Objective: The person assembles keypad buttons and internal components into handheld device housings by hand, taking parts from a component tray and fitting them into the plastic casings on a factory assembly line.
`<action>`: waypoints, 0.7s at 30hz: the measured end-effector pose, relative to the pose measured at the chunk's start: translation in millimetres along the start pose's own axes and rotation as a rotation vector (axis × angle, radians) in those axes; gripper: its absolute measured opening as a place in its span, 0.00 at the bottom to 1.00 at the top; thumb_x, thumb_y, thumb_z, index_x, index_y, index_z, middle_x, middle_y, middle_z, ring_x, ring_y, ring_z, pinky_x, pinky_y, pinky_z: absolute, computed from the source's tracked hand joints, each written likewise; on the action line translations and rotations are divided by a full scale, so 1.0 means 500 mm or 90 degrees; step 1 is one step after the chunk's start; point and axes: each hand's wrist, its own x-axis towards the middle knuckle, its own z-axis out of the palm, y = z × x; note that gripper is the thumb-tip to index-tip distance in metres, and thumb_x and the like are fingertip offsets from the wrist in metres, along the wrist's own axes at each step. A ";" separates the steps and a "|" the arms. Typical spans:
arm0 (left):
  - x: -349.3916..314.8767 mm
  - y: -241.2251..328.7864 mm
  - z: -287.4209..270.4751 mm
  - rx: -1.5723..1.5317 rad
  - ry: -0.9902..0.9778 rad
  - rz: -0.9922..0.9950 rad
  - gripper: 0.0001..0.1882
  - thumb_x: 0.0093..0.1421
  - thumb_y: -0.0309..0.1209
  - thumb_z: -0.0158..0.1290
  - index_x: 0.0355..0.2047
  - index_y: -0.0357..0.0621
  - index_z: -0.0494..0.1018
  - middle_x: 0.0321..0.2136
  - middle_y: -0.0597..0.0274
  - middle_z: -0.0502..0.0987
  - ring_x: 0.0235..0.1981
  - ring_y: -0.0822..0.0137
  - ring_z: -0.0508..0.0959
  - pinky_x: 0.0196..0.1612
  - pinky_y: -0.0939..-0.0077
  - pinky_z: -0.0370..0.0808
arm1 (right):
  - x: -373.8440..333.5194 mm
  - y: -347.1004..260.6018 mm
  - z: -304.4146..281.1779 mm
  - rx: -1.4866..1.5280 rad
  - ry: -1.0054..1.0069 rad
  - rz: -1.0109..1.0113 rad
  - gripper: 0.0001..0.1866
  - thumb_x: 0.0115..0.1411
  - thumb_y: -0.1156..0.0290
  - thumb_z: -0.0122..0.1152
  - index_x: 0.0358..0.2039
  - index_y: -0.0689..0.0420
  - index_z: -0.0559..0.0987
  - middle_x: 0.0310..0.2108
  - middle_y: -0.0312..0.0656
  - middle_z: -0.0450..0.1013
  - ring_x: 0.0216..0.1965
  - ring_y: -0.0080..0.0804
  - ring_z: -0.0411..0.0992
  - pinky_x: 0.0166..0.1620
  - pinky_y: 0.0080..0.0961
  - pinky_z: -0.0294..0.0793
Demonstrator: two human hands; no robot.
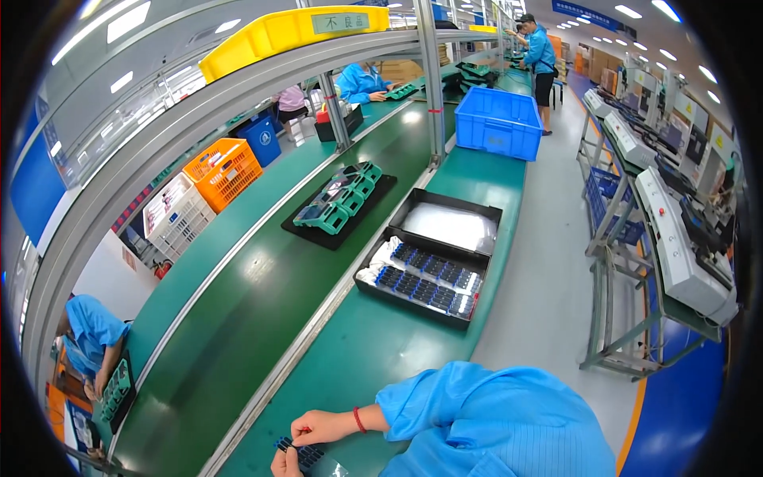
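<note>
partly out of view, left hand [285, 463]

Bright; ceiling lights [129, 22] overhead; glare spots on green belt [230, 318]; fisheye bends edges; corners black.

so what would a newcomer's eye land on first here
Probably the yellow bin above the metal rail at the top, then the blue crate beyond the open black case. A bright blue sleeve spreads along the bottom, right of centre; further left, the left grip holds a dark piece.
</note>
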 end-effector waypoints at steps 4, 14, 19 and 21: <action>-0.005 0.029 0.008 0.082 0.005 0.008 0.14 0.63 0.35 0.46 0.34 0.34 0.73 0.30 0.62 0.75 0.32 0.73 0.72 0.35 0.78 0.70 | 0.006 0.011 0.004 0.013 0.004 -0.003 0.11 0.59 0.63 0.58 0.29 0.60 0.75 0.22 0.34 0.71 0.25 0.18 0.66 0.29 0.20 0.66; -0.006 0.034 0.012 0.128 0.005 0.014 0.16 0.63 0.36 0.47 0.32 0.31 0.72 0.28 0.60 0.75 0.29 0.71 0.70 0.32 0.75 0.69 | 0.001 0.015 0.000 -0.005 0.016 -0.015 0.11 0.58 0.63 0.58 0.29 0.59 0.75 0.21 0.34 0.71 0.24 0.19 0.66 0.27 0.20 0.66; -0.003 0.041 0.012 0.132 0.017 -0.006 0.16 0.63 0.36 0.48 0.33 0.31 0.73 0.29 0.55 0.75 0.31 0.67 0.71 0.35 0.72 0.69 | 0.001 -0.003 0.001 0.011 0.012 0.000 0.11 0.57 0.64 0.59 0.28 0.60 0.75 0.21 0.36 0.72 0.24 0.21 0.67 0.28 0.22 0.67; -0.003 0.022 0.003 0.143 0.047 0.052 0.12 0.61 0.33 0.48 0.27 0.34 0.69 0.25 0.61 0.70 0.29 0.72 0.67 0.32 0.75 0.65 | 0.006 -0.013 0.003 0.011 0.013 0.012 0.12 0.57 0.64 0.59 0.28 0.60 0.76 0.21 0.36 0.72 0.25 0.21 0.68 0.28 0.22 0.68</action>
